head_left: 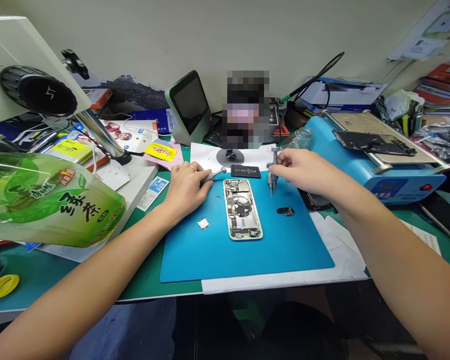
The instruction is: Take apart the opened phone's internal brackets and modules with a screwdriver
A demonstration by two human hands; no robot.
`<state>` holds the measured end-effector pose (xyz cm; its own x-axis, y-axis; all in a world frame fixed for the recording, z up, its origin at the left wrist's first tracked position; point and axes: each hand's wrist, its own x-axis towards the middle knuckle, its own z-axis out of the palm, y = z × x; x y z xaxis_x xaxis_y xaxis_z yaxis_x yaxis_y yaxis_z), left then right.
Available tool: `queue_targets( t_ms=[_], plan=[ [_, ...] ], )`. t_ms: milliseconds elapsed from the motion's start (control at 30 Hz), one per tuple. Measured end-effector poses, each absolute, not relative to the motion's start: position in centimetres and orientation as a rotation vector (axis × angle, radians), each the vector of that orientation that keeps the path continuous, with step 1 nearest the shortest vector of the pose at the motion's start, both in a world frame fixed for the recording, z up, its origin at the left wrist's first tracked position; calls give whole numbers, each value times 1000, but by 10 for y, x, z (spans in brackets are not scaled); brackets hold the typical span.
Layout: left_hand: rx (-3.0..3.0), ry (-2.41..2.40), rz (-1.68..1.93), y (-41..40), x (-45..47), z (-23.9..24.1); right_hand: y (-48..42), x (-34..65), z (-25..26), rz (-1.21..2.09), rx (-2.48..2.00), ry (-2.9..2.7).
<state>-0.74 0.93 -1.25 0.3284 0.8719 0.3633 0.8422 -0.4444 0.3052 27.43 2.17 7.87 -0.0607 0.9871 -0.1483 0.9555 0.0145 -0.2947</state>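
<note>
My left hand (189, 190) rests at the left edge of the blue mat with its fingers closed on a grey screwdriver (214, 174), which lies pointing to the right. Over the mat's right part, my right hand (302, 170) pinches another grey screwdriver (272, 179), held upright with its tip down. Between the hands an opened phone (243, 209) lies with its inner parts showing. A black battery (245, 171) is just beyond it. To the phone's left sits a small silvery metal part (203, 223), and to its right a small black module (285, 211).
A large green tea bottle (52, 200) and a microscope stand (101, 135) crowd the left. On the right is a blue machine (382, 170) with a phone screen (373, 143) on top. A smart display (189, 107) stands at the back, beside a pixelated patch.
</note>
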Motion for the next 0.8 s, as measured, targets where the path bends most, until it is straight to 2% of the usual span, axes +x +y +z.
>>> queue_targets(
  t_ms=[67,167,233,333,500,800],
  plan=[
    [2516,1630,696,9,-6,-13,0,276,79,514,-1954,-2067],
    [2524,1656,631,6,-4,-11,-36,272,67,637,-1510,-1825],
    [2537,1646,615,2,-2,-8,-57,267,54,586,-1270,-1712],
    [2620,1380,648,-9,0,-1,-76,257,31,552,-1016,-1674],
    [2743,746,583,-25,4,3,-78,248,3,468,-848,-1869],
    [2702,841,617,-20,1,-6,-78,245,-7,459,-852,-1859]
  ],
)
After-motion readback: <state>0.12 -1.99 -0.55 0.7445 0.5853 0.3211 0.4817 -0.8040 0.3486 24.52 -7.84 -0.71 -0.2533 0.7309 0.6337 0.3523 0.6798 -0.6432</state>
